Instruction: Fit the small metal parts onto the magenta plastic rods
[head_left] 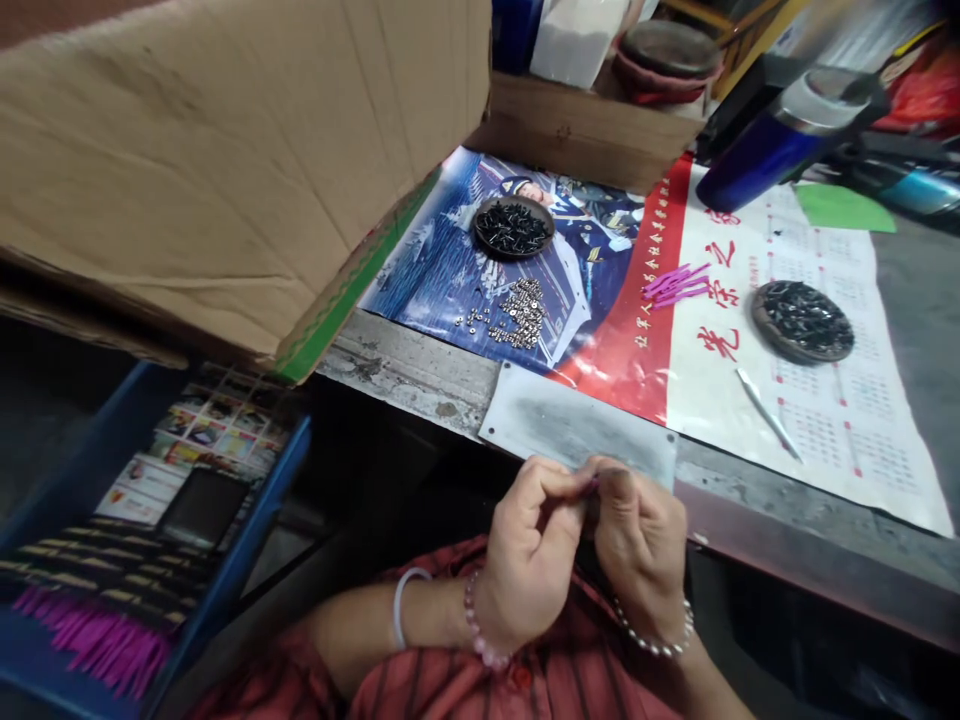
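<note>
My left hand (536, 545) and my right hand (637, 540) meet above my lap at the table's front edge. Their fingertips are pinched together around a small purple piece (595, 483), mostly hidden by the fingers. Just beyond them lies a smudged white sheet (577, 420) with dark dots at its corners. Purple strips (679, 287) rest in a loose bunch on the calendar poster. Small shiny metal rings or nuts (521, 315) are scattered left of the strips. One round dish (480, 245) holds small black parts; a second dish (806, 352) holds dark, glossy bits.
A slim silver tool (769, 415) lies on the calendar poster (705, 400). A big cardboard box (247, 150) overhangs the table's left side. Below it, a blue tray (247, 500) contains black pieces with purple ends. At the back right stands a blue bottle (757, 155).
</note>
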